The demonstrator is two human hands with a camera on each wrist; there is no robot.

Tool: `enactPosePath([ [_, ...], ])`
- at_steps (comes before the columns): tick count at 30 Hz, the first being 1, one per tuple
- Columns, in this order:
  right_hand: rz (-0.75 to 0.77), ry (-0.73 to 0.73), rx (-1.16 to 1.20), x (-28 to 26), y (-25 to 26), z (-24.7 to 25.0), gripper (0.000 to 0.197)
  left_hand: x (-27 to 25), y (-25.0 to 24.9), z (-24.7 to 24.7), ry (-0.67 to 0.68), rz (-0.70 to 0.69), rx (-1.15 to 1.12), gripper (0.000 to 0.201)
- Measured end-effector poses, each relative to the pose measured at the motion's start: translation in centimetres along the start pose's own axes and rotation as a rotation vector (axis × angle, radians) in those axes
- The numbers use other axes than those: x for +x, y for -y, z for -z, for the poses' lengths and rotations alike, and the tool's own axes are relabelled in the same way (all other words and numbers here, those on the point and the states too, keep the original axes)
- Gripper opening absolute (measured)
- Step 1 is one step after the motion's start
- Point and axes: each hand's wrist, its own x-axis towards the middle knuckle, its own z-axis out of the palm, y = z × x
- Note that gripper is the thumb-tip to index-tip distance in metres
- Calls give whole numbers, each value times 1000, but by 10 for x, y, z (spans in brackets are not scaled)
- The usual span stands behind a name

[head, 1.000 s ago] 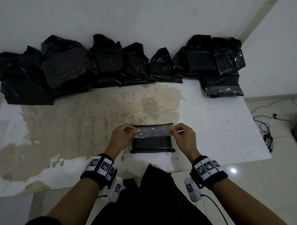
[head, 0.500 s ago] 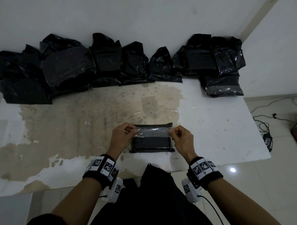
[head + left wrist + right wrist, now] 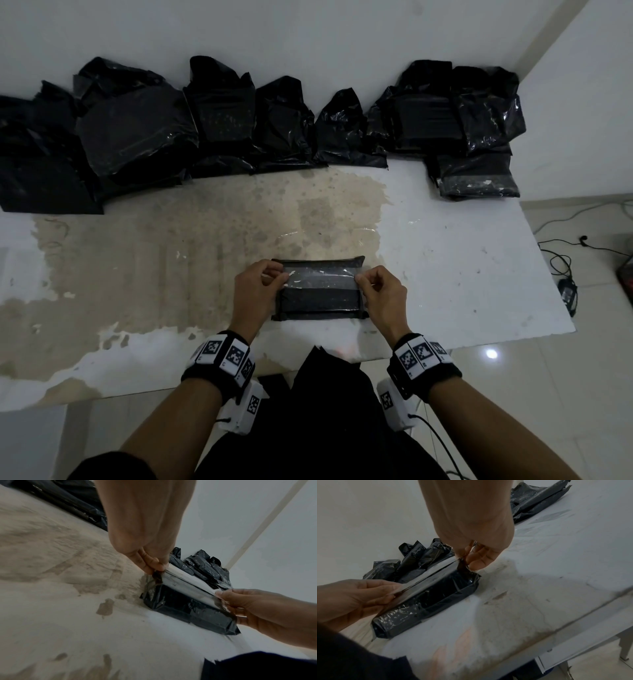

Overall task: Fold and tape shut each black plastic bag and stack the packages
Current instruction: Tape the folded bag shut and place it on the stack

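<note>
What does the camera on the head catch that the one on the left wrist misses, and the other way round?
Only the head view shows the whole row of black bags along the wall, the marker wristbands and the cables on the floor. Only the left wrist view shows the package's crinkled near end up close. Both show the left hand and right hand pinching the clear tape strip stretched over the folded black package on the worn table.

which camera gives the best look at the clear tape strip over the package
The head view: the whole tape strip spans the folded black package, pinched by the left hand and right hand. Both wrist views show it foreshortened and glary, partly hidden by fingers.
</note>
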Motion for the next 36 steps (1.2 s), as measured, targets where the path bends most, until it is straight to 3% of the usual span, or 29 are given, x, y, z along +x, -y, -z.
enactPosePath([
  [17,-73,23,27,5,-5,-4,18,-16,12,-9,-120,68,-139,12],
  [24,-73,20,8,4,-2,-3,17,-25,11,-18,-223,-36,7,14],
  [27,-65,29,-2,5,-1,-2,17,-27,13,-17,-242,17,-18,19],
  [36,-79,40,-40,4,5,-1,19,-25,20,-13,-122,219,-222,14],
])
